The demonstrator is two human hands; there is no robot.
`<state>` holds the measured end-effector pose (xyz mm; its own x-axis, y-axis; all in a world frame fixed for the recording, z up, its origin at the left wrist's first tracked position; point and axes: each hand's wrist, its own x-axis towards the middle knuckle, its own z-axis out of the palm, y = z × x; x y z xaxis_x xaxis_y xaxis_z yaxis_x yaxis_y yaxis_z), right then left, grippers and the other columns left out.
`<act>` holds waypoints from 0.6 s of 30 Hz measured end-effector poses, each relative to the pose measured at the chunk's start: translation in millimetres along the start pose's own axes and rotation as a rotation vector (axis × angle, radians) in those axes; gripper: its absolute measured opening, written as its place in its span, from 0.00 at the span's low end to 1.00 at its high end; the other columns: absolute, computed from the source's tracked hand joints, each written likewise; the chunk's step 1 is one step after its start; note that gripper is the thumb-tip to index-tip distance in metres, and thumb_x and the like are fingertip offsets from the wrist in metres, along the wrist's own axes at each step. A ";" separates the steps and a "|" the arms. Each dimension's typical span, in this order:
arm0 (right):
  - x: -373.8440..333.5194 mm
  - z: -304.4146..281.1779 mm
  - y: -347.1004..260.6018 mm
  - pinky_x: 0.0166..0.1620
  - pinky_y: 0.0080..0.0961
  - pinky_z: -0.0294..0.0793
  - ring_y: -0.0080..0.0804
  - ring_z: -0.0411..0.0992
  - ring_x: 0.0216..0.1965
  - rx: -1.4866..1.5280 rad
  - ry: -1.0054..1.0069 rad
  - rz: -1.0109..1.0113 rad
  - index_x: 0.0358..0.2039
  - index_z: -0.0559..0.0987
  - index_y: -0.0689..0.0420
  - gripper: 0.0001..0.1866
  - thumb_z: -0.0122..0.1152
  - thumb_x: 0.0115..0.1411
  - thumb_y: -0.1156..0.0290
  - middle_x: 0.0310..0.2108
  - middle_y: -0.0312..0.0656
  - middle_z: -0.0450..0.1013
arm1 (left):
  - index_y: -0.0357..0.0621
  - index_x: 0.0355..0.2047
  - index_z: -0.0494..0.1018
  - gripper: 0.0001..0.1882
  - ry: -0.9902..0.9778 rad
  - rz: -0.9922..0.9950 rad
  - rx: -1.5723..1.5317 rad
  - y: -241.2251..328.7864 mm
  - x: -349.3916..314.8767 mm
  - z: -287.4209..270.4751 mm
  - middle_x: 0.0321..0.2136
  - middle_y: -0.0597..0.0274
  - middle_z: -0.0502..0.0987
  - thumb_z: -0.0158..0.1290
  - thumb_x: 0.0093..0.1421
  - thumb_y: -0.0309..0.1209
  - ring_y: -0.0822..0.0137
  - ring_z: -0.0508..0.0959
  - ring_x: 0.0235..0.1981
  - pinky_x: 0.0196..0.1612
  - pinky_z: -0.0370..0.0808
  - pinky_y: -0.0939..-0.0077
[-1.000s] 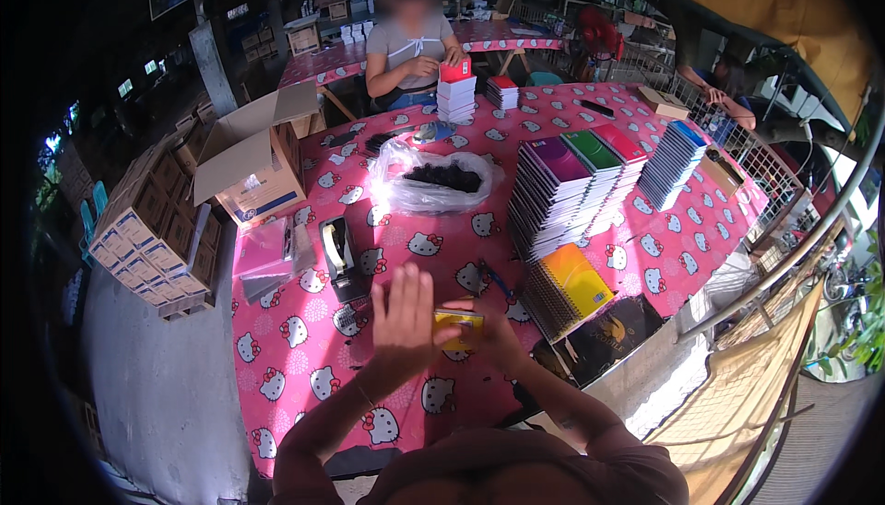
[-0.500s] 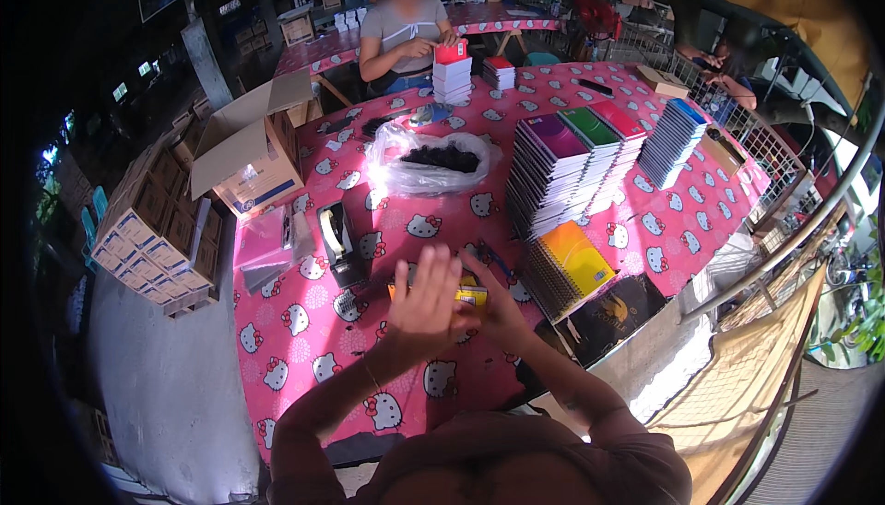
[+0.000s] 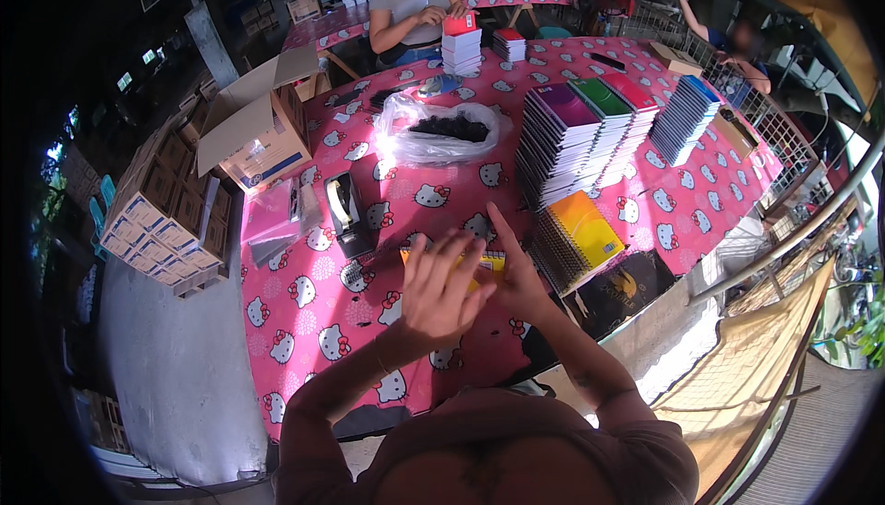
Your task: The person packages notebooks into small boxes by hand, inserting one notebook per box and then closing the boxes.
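Note:
A yellow spiral notebook (image 3: 492,264) lies in front of me on the pink patterned tablecloth, mostly hidden by my hands. My left hand (image 3: 442,295) is over it, palm down, with its fingers stretched out and slightly apart. At the notebook's right end is my right hand (image 3: 519,282), one finger pointing up and away from me; it looks open, though its underside is hidden. A tape dispenser (image 3: 347,215) stands to the left of my hands. Just to the right is a stack of yellow spiral notebooks (image 3: 579,242).
Tall stacks of purple (image 3: 560,136), green and red notebooks rise beyond the yellow ones, with blue notebooks (image 3: 684,123) farther right. A plastic bag (image 3: 433,144) holds black pieces. Left are an open carton (image 3: 267,146) and stacked boxes (image 3: 166,229). A person (image 3: 412,12) handles red notebooks across the table.
My left hand's fingers have spread over the yellow notebook. My right hand has opened, one finger now extended away from me. The view has shifted slightly; the person at far right has raised an arm.

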<state>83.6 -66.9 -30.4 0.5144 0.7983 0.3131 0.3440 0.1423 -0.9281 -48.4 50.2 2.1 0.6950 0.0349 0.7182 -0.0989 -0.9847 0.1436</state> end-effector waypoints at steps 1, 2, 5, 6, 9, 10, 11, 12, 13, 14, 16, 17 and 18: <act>-3.0 -1.0 -5.2 0.50 0.31 0.74 0.45 0.77 0.50 0.005 -0.017 -0.010 0.74 0.45 0.47 0.49 0.59 0.58 0.82 0.59 0.53 0.70 | 0.39 0.55 0.72 0.23 -0.014 -0.067 -0.060 0.2 24.8 -11.5 0.50 0.52 0.76 0.57 0.62 0.36 0.53 0.75 0.52 0.65 0.57 0.50; -5.1 -1.8 -7.4 0.51 0.32 0.74 0.45 0.77 0.50 0.020 -0.024 0.037 0.74 0.45 0.47 0.49 0.60 0.58 0.82 0.59 0.53 0.70 | 0.40 0.53 0.73 0.21 -0.098 -0.069 -0.096 -4.1 25.8 -9.5 0.49 0.54 0.76 0.57 0.61 0.35 0.53 0.75 0.50 0.64 0.58 0.51; -11.1 -8.2 -5.8 0.52 0.32 0.74 0.44 0.77 0.50 -0.001 -0.022 0.060 0.74 0.47 0.49 0.48 0.62 0.58 0.80 0.57 0.52 0.71 | 0.44 0.43 0.78 0.12 -0.142 -0.017 -0.160 -8.9 20.8 3.9 0.39 0.61 0.78 0.59 0.59 0.33 0.57 0.76 0.40 0.53 0.68 0.58; -12.0 -10.6 1.3 0.52 0.32 0.75 0.44 0.77 0.50 -0.052 -0.009 -0.012 0.73 0.47 0.50 0.48 0.63 0.58 0.80 0.55 0.51 0.72 | 0.44 0.42 0.78 0.12 -0.127 -0.012 -0.148 -6.9 19.5 6.7 0.38 0.61 0.77 0.59 0.59 0.33 0.57 0.75 0.39 0.49 0.68 0.59; -18.6 -24.2 -9.9 0.51 0.29 0.75 0.37 0.77 0.50 -0.135 -0.033 -0.152 0.69 0.58 0.56 0.40 0.65 0.58 0.79 0.53 0.49 0.73 | 0.44 0.42 0.79 0.12 -0.086 0.015 -0.115 -0.1 19.9 7.4 0.35 0.63 0.75 0.59 0.58 0.33 0.59 0.73 0.35 0.40 0.68 0.62; -20.9 -33.4 -15.9 0.51 0.27 0.75 0.34 0.77 0.49 -0.155 -0.044 -0.188 0.67 0.63 0.58 0.36 0.65 0.59 0.79 0.53 0.48 0.74 | 0.45 0.43 0.78 0.13 -0.071 0.043 -0.111 1.6 21.6 9.0 0.34 0.64 0.73 0.59 0.58 0.33 0.60 0.71 0.35 0.38 0.66 0.63; -24.2 -45.7 -15.5 0.49 0.25 0.76 0.30 0.77 0.48 -0.042 -0.039 -0.141 0.62 0.68 0.59 0.30 0.64 0.59 0.79 0.50 0.46 0.75 | 0.46 0.43 0.78 0.13 -0.054 0.069 -0.108 3.8 23.6 11.1 0.33 0.65 0.72 0.60 0.57 0.33 0.61 0.70 0.34 0.36 0.65 0.63; -28.2 -59.5 -14.8 0.48 0.23 0.76 0.27 0.77 0.46 0.070 -0.032 -0.094 0.57 0.73 0.61 0.24 0.64 0.60 0.80 0.48 0.45 0.75 | 0.45 0.42 0.79 0.13 -0.059 0.078 -0.113 6.7 26.7 11.6 0.33 0.64 0.73 0.60 0.57 0.32 0.61 0.71 0.34 0.37 0.66 0.64; -31.1 -69.7 -16.5 0.46 0.21 0.76 0.24 0.77 0.44 0.180 -0.025 -0.043 0.52 0.78 0.63 0.18 0.63 0.60 0.80 0.46 0.44 0.76 | 0.45 0.42 0.79 0.13 -0.064 0.085 -0.124 11.2 30.2 12.3 0.33 0.64 0.73 0.61 0.56 0.32 0.61 0.72 0.34 0.37 0.67 0.64; -32.5 -77.3 -18.1 0.44 0.21 0.76 0.21 0.76 0.42 0.135 -0.033 -0.002 0.48 0.79 0.64 0.14 0.63 0.61 0.80 0.42 0.42 0.77 | 0.45 0.41 0.79 0.13 -0.069 0.093 -0.135 15.0 33.4 14.4 0.33 0.64 0.74 0.62 0.55 0.31 0.60 0.72 0.34 0.37 0.68 0.65; -34.7 -94.0 -24.9 0.40 0.19 0.77 0.17 0.75 0.36 0.041 -0.051 0.078 0.40 0.82 0.66 0.06 0.62 0.62 0.81 0.35 0.38 0.78 | 0.45 0.40 0.79 0.13 -0.092 0.096 -0.161 21.0 36.0 20.1 0.33 0.64 0.74 0.63 0.54 0.30 0.61 0.73 0.35 0.37 0.68 0.65; -36.9 -99.1 -23.5 0.34 0.20 0.76 0.17 0.74 0.31 0.070 -0.034 0.125 0.35 0.82 0.66 0.04 0.64 0.61 0.79 0.27 0.36 0.77 | 0.45 0.40 0.79 0.13 -0.101 0.098 -0.174 25.2 37.8 23.8 0.34 0.64 0.74 0.63 0.53 0.30 0.61 0.73 0.35 0.37 0.68 0.65; -39.4 -107.6 -27.6 0.36 0.21 0.76 0.19 0.75 0.32 -0.021 -0.063 0.117 0.35 0.81 0.65 0.04 0.65 0.60 0.78 0.29 0.37 0.78 | 0.45 0.40 0.79 0.14 -0.103 0.109 -0.197 29.8 39.4 29.7 0.34 0.64 0.74 0.64 0.52 0.30 0.61 0.73 0.35 0.37 0.67 0.66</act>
<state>138.4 -165.2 4.5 0.5020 0.8440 0.1889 0.3012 0.0341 -0.9530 -2.8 17.1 14.4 0.7404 -0.0976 0.6651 -0.3076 -0.9290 0.2060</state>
